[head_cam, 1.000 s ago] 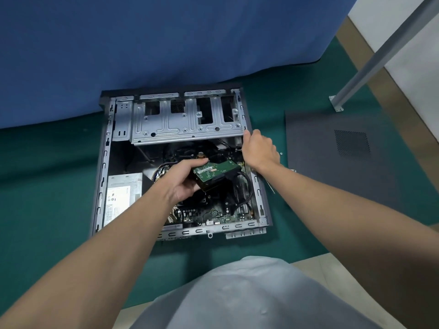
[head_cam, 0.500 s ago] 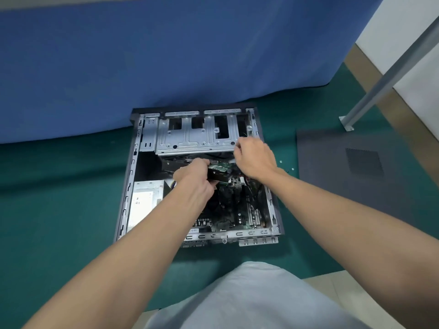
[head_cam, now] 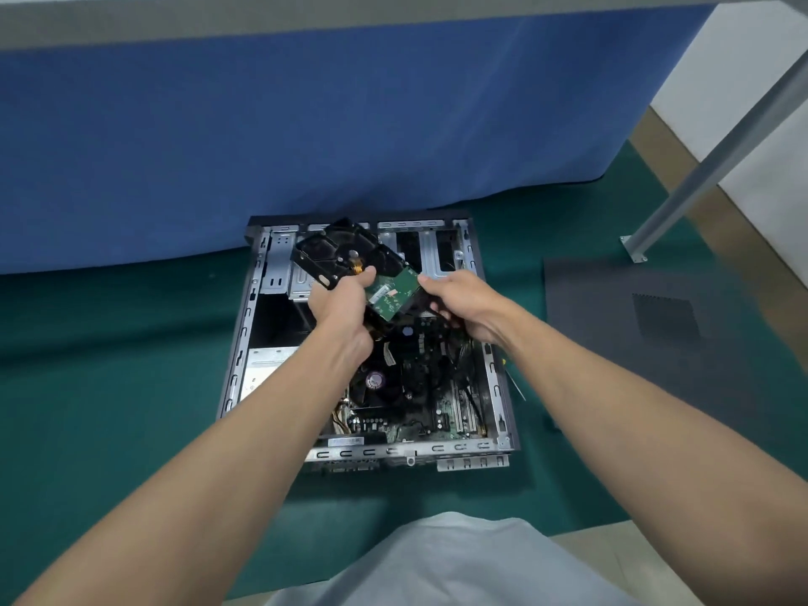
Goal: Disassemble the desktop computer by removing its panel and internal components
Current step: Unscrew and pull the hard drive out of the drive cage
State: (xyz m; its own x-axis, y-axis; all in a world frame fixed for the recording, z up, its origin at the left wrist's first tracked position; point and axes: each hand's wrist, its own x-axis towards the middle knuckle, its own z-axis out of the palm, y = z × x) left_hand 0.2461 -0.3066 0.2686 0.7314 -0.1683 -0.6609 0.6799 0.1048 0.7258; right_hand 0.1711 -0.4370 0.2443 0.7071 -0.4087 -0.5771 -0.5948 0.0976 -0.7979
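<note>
On the head camera I see my left hand (head_cam: 339, 306) and right hand (head_cam: 463, 301), fingers curled round the drive (head_cam: 332, 255), holding it above the open case (head_cam: 498, 387). Inside sit the motherboard (head_cam: 419, 404), cooler (head_cam: 376, 380) and power supply (head_cam: 262, 365). The panel (head_cam: 634, 334) lies to its right.

No text legible anywhere.
- White label strip (head_cam: 345, 441) on near edge of open grey metal computer case (head_cam: 494, 378): print blurred, too small.
- Round sticker (head_cam: 374, 380) on black cooler fan (head_cam: 395, 398): marks unreadable.
- Pale label (head_cam: 253, 383) on silver power supply box (head_cam: 266, 358): no characters resolved.
- Green circuit board (head_cam: 391, 295) on black hard drive (head_cam: 332, 255): white markings, illegible.
</note>
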